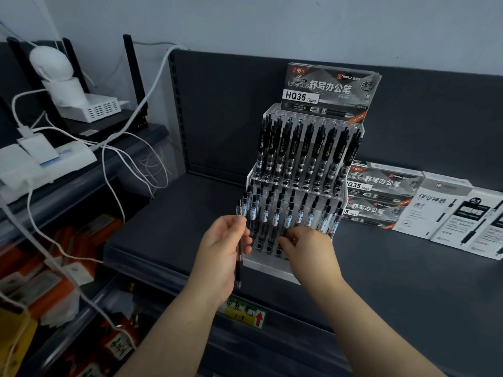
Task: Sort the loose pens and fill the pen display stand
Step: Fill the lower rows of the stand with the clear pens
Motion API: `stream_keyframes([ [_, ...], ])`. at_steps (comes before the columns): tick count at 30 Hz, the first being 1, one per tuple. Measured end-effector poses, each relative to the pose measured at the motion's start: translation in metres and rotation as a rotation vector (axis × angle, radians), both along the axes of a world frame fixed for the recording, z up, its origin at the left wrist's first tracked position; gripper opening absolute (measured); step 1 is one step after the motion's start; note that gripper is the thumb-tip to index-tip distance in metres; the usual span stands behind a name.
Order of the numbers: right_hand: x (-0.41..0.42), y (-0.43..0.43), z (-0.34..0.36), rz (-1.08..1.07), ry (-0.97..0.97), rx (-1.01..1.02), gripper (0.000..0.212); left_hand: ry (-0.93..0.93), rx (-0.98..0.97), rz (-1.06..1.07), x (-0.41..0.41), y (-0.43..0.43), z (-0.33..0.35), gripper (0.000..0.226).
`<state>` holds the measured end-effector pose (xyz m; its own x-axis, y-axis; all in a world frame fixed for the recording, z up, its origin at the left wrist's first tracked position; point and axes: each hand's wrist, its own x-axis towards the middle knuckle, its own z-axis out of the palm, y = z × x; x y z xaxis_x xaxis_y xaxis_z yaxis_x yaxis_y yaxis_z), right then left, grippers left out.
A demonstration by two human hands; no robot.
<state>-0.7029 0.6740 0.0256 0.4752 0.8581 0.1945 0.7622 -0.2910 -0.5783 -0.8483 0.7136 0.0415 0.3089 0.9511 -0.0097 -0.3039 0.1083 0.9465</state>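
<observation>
— Where's the pen?
— The pen point(239, 257) is upright in the left hand point(221, 248), fingers and thumb curled round it, just beside the front left corner of the stand point(268, 265).
— And the right hand point(306, 247)?
— At the stand's lower row, fingertips among the pens there. I can't tell if it holds one.
— Around them?
— A dark shelf point(177, 213) carries the stand, with boxes point(381, 191) to its right.
</observation>
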Motion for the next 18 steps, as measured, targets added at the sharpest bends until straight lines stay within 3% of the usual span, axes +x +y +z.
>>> stream_keyframes([
  [5,0.000,0.002,0.003,0.001,-0.046,-0.058,0.024,0.002,-0.040,0.028,0.001,0.003,-0.001,0.009],
  [9,-0.003,-0.013,0.009,0.002,0.051,0.049,0.017,0.019,-0.058,0.039,0.001,0.003,-0.002,0.014],
  [12,-0.015,-0.028,0.017,0.114,0.252,0.120,0.017,0.019,-0.078,0.021,0.005,-0.001,-0.002,0.017],
  [15,-0.024,-0.036,0.024,0.289,0.520,0.070,0.009,0.005,-0.081,-0.033,0.011,-0.008,0.000,0.023],
  [18,-0.022,-0.037,0.027,0.369,0.660,0.039,0.010,-0.023,-0.065,-0.092,0.016,-0.014,0.002,0.024],
])
